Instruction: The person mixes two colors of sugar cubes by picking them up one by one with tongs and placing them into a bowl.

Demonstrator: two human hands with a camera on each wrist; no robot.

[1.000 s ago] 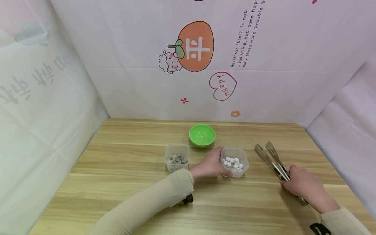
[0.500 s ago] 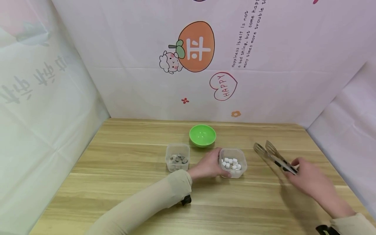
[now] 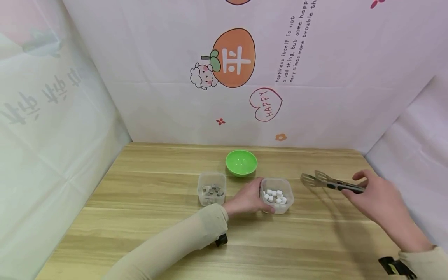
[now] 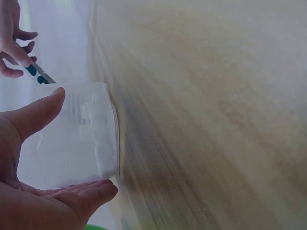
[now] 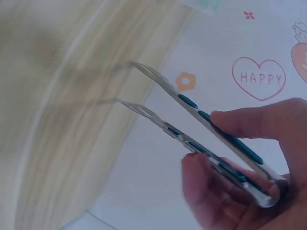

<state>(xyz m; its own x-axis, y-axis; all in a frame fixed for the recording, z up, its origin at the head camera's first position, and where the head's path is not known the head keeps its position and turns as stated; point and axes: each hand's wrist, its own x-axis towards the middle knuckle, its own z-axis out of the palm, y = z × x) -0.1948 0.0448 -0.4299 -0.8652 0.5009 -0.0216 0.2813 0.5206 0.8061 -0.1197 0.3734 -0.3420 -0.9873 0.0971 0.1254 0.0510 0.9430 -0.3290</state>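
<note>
My left hand (image 3: 247,197) grips a clear plastic container (image 3: 287,190) of white cubes (image 3: 274,196) from its left side, thumb on the near wall and fingers on the far wall. In the left wrist view the container (image 4: 79,139) rests on the table between thumb and fingers. My right hand (image 3: 381,200) holds metal tongs (image 3: 336,185) above the table, to the right of that container. Thumb and fingers lie on opposite arms of the tongs (image 5: 192,110) in the right wrist view. The two slotted tips stand apart, with nothing between them.
Left of my left hand stands a second clear container (image 3: 212,179) with several grey cubes (image 3: 212,190). A green bowl (image 3: 241,163) sits behind, between the two containers. The wooden table (image 3: 168,237) ends at a printed white cloth backdrop (image 3: 168,112).
My right hand has lifted the tongs off the table and turned them to lie more crosswise, tips pointing left. The left hand has shifted the container of white cubes slightly left.
</note>
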